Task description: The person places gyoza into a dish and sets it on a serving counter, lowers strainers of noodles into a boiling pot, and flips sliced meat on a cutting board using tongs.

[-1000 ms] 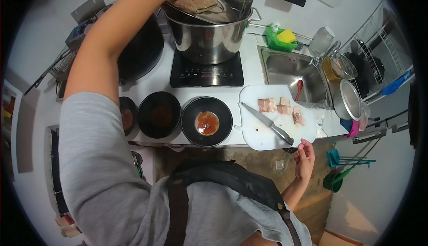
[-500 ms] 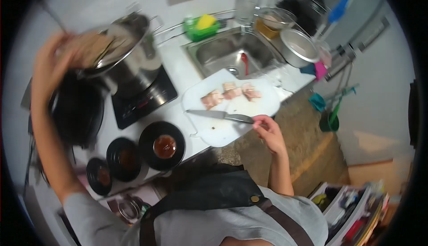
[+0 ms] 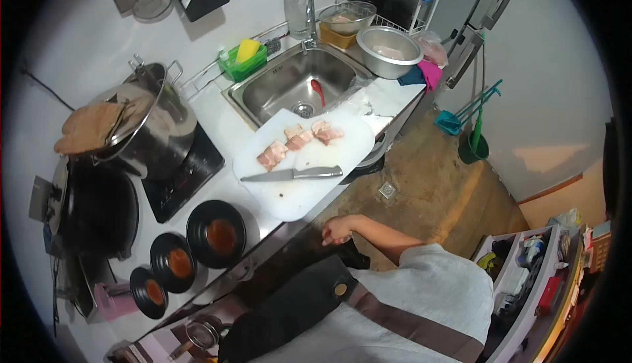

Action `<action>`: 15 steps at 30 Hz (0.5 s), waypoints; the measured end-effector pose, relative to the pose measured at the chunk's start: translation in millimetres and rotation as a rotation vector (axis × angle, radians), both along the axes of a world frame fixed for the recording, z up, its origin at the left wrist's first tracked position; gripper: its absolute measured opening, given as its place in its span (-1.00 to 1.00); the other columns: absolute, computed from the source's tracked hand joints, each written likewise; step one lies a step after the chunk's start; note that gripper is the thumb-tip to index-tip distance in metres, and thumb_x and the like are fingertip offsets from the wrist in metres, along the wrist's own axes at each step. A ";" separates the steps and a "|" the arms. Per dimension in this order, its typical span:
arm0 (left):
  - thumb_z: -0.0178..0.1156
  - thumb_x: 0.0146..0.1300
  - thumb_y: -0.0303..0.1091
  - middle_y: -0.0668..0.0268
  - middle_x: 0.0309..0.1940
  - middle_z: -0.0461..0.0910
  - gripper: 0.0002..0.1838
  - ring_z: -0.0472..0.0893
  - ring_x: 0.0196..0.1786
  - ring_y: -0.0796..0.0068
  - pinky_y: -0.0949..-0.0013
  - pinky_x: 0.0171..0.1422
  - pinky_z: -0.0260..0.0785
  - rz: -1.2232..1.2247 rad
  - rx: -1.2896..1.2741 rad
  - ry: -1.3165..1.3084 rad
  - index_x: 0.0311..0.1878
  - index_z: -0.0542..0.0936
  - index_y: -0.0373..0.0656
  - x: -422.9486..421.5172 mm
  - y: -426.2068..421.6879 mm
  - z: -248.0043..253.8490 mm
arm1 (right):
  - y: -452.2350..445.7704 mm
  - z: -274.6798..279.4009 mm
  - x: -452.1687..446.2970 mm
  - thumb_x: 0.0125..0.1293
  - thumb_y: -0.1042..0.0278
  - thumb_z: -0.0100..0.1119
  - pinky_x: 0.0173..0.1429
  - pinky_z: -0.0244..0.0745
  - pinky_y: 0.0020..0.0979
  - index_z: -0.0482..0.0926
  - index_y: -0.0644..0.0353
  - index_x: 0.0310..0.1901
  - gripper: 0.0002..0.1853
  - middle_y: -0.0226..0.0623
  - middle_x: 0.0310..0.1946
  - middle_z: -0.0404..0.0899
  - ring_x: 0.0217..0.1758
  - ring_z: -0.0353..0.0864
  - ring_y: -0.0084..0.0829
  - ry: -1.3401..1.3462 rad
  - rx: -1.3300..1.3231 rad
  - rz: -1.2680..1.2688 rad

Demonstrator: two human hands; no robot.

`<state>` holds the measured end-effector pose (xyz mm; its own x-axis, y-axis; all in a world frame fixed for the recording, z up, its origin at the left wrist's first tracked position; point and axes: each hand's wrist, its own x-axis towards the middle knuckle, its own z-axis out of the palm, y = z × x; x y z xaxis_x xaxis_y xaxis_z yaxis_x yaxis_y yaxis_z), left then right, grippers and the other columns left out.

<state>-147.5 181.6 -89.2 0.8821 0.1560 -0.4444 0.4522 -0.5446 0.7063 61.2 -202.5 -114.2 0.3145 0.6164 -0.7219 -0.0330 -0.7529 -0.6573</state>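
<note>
My right hand (image 3: 337, 230) hangs in front of the counter edge with its fingers curled, below the white cutting board (image 3: 293, 200); whether anything is inside it is hidden. On the board lie a knife (image 3: 293, 173) and several pieces of raw meat (image 3: 299, 140). My left hand is out of view. A tan cloth mitt (image 3: 89, 128) rests on the tilted lid of the steel pot (image 3: 158, 142), which stands on a black induction cooker (image 3: 184, 179). Three black bowls (image 3: 216, 234) with reddish-brown sauce stand along the counter's front.
Behind the board is the sink (image 3: 263, 93) with a red spoon (image 3: 318, 92). A metal bowl (image 3: 390, 52) and a green sponge holder (image 3: 243, 67) stand beside it. A black wok (image 3: 99, 205) sits at the left. Drawers (image 3: 520, 290) stand at the lower right.
The view has swung to the right. My left hand has left the mitt and gone out of view. My right hand has moved away from the knife handle and down off the board.
</note>
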 end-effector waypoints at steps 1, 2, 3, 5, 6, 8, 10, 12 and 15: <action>0.28 0.04 -0.21 0.23 -0.37 0.60 -0.75 0.59 -0.23 0.34 0.26 -0.07 0.42 0.000 -0.025 0.046 -0.33 0.62 -0.20 -8.9 0.8 -44.2 | -5.9 -24.5 -11.4 0.27 0.05 0.11 -0.22 0.50 -0.39 0.66 0.20 -0.27 -0.66 -0.24 -0.42 0.65 -0.40 0.63 -0.39 -0.083 -0.092 -0.060; 0.26 0.05 -0.21 0.22 -0.36 0.60 -0.75 0.59 -0.22 0.34 0.26 -0.06 0.42 0.002 -0.047 0.093 -0.31 0.62 -0.20 -21.9 1.3 -85.8 | -18.2 -65.6 -26.4 0.23 0.15 0.12 -0.24 0.50 -0.39 0.65 0.19 -0.25 -0.72 -0.25 -0.43 0.64 -0.39 0.62 -0.39 -0.173 -0.167 -0.124; 0.25 0.07 -0.20 0.22 -0.35 0.60 -0.74 0.59 -0.22 0.33 0.26 -0.06 0.43 0.001 -0.073 0.129 -0.29 0.62 -0.20 -33.4 0.5 -120.9 | -38.2 -116.7 -48.0 0.18 0.24 0.13 -0.25 0.50 -0.40 0.65 0.17 -0.24 -0.77 -0.26 -0.43 0.64 -0.39 0.61 -0.39 -0.270 -0.244 -0.213; 0.22 0.11 -0.20 0.22 -0.33 0.61 -0.74 0.59 -0.21 0.33 0.27 -0.05 0.43 0.014 -0.122 0.179 -0.26 0.61 -0.20 -49.0 -7.3 -174.5 | -96.2 -223.9 -104.4 0.10 0.43 0.14 -0.27 0.50 -0.41 0.64 0.14 -0.20 -0.79 -0.29 -0.44 0.63 -0.38 0.60 -0.39 -0.429 -0.352 -0.493; 0.21 0.13 -0.19 0.21 -0.32 0.61 -0.73 0.59 -0.20 0.33 0.27 -0.04 0.43 0.020 -0.142 0.196 -0.24 0.61 -0.20 -56.2 -10.0 -192.8 | -149.0 -356.4 -149.3 0.08 0.41 0.21 -0.19 0.52 -0.40 0.63 0.10 -0.19 -0.78 -0.32 -0.32 0.66 -0.25 0.63 -0.34 -0.100 -0.315 -1.077; 0.18 0.16 -0.19 0.21 -0.30 0.61 -0.73 0.60 -0.19 0.33 0.27 -0.03 0.43 0.033 -0.177 0.206 -0.21 0.60 -0.20 -67.6 -15.0 -221.2 | -173.4 -276.4 -203.3 0.22 0.34 0.07 -0.15 0.50 -0.40 0.62 0.18 -0.24 -0.82 -0.23 -0.30 0.64 -0.19 0.61 -0.37 -0.297 -0.569 -0.214; 0.15 0.20 -0.18 0.20 -0.28 0.61 -0.72 0.60 -0.18 0.33 0.27 -0.03 0.44 0.057 -0.209 0.205 -0.17 0.59 -0.19 -74.9 -20.0 -240.4 | -199.3 -220.3 -254.8 0.29 0.31 0.01 -0.14 0.49 -0.39 0.61 0.22 -0.26 -0.79 -0.19 -0.29 0.63 -0.18 0.59 -0.38 -0.325 -0.599 0.033; 0.12 0.24 -0.17 0.20 -0.25 0.62 -0.71 0.60 -0.17 0.33 0.27 -0.02 0.44 0.078 -0.246 0.203 -0.14 0.59 -0.19 -80.2 -23.2 -253.8 | -222.2 -196.0 -287.7 0.28 0.32 0.01 -0.16 0.49 -0.39 0.61 0.21 -0.25 -0.79 -0.20 -0.31 0.62 -0.20 0.59 -0.38 -0.062 -0.593 -0.452; 0.08 0.29 -0.17 0.19 -0.22 0.62 -0.69 0.60 -0.16 0.33 0.28 0.00 0.44 0.107 -0.330 0.158 -0.08 0.58 -0.19 -96.2 -23.3 -280.5 | -249.8 -181.9 -302.7 0.28 0.33 0.02 -0.20 0.48 -0.38 0.60 0.21 -0.23 -0.81 -0.22 -0.33 0.61 -0.23 0.59 -0.38 0.026 -0.585 -0.721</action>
